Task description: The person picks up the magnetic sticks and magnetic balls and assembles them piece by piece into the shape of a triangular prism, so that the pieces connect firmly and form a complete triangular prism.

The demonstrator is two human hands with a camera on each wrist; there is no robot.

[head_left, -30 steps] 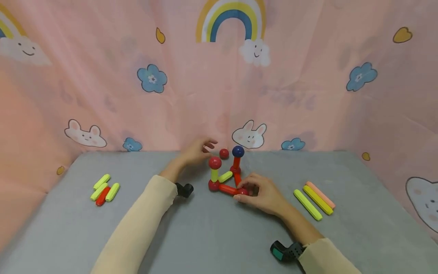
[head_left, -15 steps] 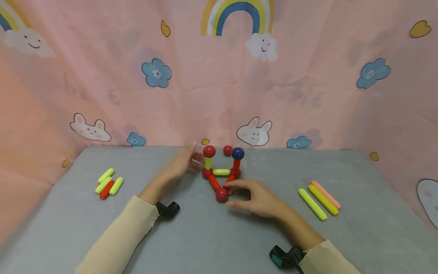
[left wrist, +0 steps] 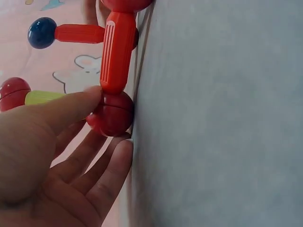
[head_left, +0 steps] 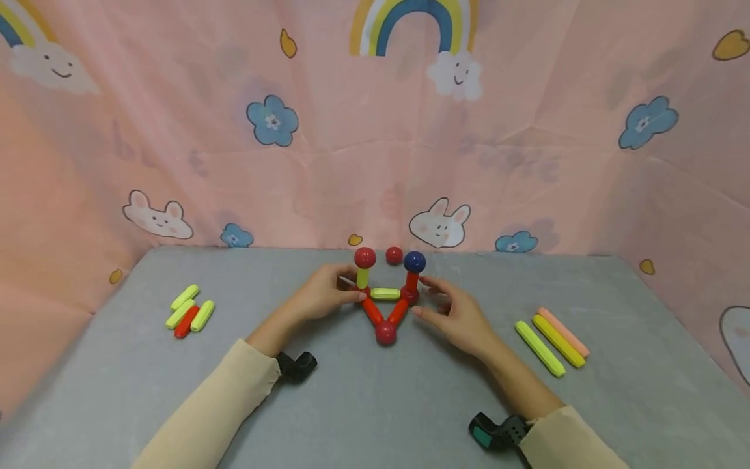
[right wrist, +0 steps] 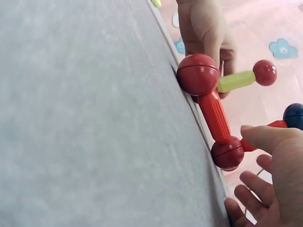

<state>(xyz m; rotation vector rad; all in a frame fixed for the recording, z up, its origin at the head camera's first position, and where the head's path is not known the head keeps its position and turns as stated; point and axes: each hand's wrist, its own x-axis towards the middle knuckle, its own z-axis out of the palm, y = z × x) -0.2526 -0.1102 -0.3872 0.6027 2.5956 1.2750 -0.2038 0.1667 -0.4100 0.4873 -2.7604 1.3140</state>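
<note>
A triangular frame of balls and rods, like a magnetic building set, sits on the table between my hands. Its front corner is a red ball [head_left: 386,333], joined by red rods [head_left: 372,312] to the two rear corners, which a yellow-green rod [head_left: 385,294] links. Over the left corner stands a short rod topped with a red ball [head_left: 365,257]; over the right one, a rod with a blue ball [head_left: 415,262]. My left hand [head_left: 325,293] pinches the left corner ball [left wrist: 116,113] between thumb and fingers. Beside the right corner ball [right wrist: 228,153], my right hand [head_left: 463,319] holds its fingers spread.
Behind the frame lies a loose red ball [head_left: 394,255]. Several short rods [head_left: 186,322], yellow-green and red, lie at the left. To the right are longer sticks [head_left: 540,348] in yellow-green, yellow and pink. A pink printed curtain [head_left: 328,176] hangs behind the table [head_left: 351,404].
The frame has turned, bringing one corner to the front. My right hand has left that front ball for the right corner; my left hand has come onto the left corner ball.
</note>
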